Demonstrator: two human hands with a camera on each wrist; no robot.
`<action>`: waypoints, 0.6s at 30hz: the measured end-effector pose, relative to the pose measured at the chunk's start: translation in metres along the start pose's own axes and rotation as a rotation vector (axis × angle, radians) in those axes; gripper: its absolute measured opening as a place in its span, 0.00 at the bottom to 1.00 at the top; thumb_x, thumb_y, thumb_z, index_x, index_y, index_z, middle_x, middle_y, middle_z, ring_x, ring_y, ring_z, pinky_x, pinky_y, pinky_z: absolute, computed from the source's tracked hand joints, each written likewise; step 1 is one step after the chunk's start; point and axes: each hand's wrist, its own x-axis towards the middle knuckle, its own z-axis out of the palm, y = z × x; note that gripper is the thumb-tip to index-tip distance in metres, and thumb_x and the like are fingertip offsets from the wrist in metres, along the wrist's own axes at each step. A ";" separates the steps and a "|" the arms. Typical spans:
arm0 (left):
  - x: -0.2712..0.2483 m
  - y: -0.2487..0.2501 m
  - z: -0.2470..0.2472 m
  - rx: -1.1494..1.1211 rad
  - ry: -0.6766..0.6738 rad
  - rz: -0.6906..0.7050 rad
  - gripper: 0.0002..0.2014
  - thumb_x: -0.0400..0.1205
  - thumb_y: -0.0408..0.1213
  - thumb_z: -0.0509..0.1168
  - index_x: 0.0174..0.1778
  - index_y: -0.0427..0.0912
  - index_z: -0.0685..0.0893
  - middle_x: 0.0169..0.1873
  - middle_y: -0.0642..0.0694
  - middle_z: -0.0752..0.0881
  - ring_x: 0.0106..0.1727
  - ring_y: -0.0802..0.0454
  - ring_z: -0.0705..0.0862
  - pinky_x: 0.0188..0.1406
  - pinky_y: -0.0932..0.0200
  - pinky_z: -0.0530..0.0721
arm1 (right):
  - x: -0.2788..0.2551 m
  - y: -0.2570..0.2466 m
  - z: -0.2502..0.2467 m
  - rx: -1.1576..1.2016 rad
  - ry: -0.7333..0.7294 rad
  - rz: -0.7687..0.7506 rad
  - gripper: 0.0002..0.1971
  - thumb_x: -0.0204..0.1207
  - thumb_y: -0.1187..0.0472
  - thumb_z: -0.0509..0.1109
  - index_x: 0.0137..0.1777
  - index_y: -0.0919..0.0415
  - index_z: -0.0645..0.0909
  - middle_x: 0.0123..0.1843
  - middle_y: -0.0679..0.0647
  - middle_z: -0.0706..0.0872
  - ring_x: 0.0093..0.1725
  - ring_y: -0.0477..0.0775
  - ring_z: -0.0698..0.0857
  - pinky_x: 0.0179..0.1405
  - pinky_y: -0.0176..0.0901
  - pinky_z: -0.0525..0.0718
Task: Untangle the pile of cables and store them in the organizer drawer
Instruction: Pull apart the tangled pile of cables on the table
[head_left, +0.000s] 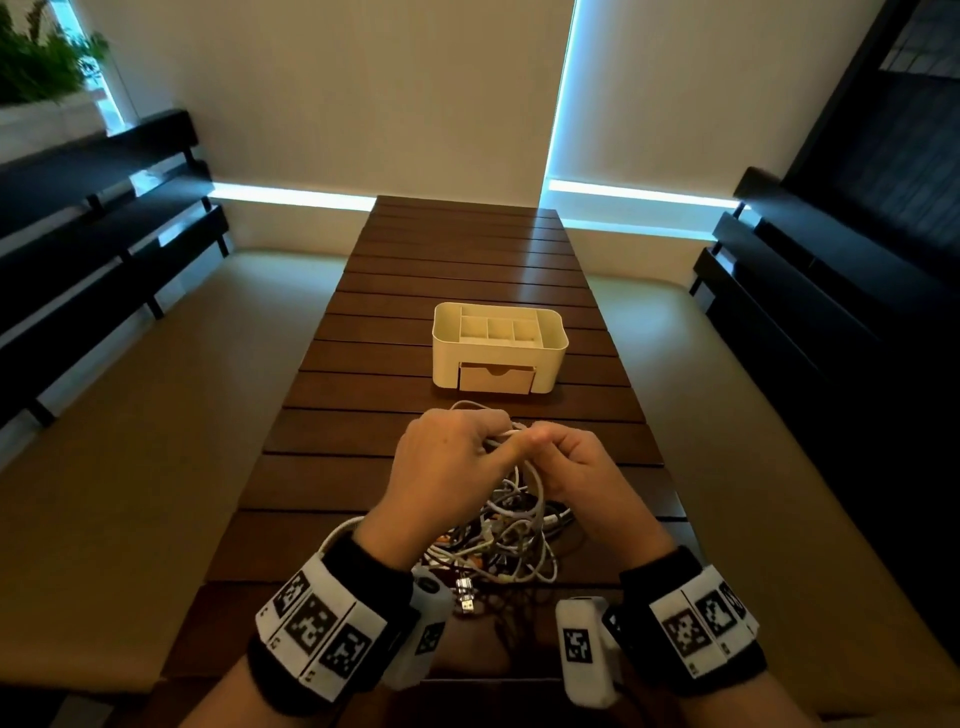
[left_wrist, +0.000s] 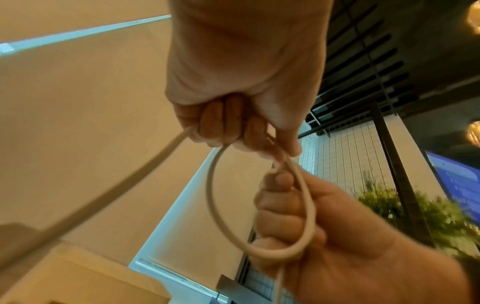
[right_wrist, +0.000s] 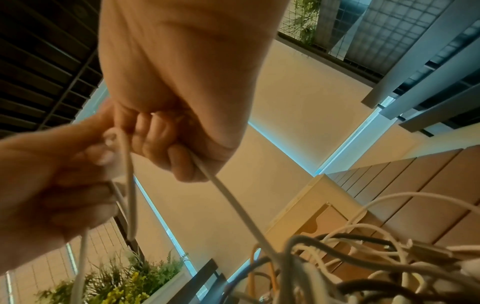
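Organizer: cream plastic desktop organizer (head_left: 500, 345) sits mid-counter, beyond your hands; its top compartments look empty.
Drawer: tan front drawer with a notch pull (head_left: 496, 378) is closed, so its contents are hidden.
Cables: tangled pile of white, grey, black and orange cables (head_left: 506, 535) lies on the dark slatted wooden counter (head_left: 363, 364), between your wrists, near edge.
Held cable: one white round cable (left_wrist: 259, 252) is lifted out of the pile, both hands on it.
Left grip: your left hand (head_left: 447, 462) is closed on that cable, fingers curled.
Right grip: your right hand (head_left: 576, 467) is also closed on it; a strand exits under the little finger down to the pile.
Left wrist view only: shows the cable forming a loop between the hands.
Right wrist view only: shows the drawer notch and pile from below.
Pose: hands raised above the pile, fingertips touching, backs up.
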 end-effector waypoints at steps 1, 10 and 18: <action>0.000 0.001 -0.001 -0.092 0.019 0.005 0.24 0.76 0.68 0.58 0.22 0.55 0.75 0.18 0.55 0.76 0.22 0.60 0.74 0.24 0.60 0.73 | -0.001 0.002 -0.002 -0.020 -0.011 -0.005 0.13 0.77 0.51 0.60 0.35 0.49 0.83 0.24 0.44 0.79 0.24 0.39 0.74 0.26 0.29 0.73; 0.010 0.020 -0.036 -0.895 0.332 -0.053 0.21 0.81 0.45 0.61 0.20 0.46 0.77 0.19 0.54 0.75 0.24 0.57 0.72 0.27 0.67 0.75 | -0.004 0.052 -0.017 -0.171 -0.096 0.066 0.14 0.81 0.57 0.61 0.34 0.47 0.78 0.25 0.45 0.77 0.26 0.44 0.75 0.34 0.33 0.75; 0.007 0.027 -0.057 -1.215 0.477 -0.028 0.20 0.78 0.49 0.65 0.19 0.49 0.76 0.17 0.55 0.74 0.22 0.59 0.70 0.28 0.64 0.76 | -0.006 0.073 -0.025 -0.306 -0.031 0.127 0.06 0.78 0.67 0.65 0.44 0.57 0.81 0.41 0.48 0.85 0.45 0.44 0.85 0.51 0.36 0.82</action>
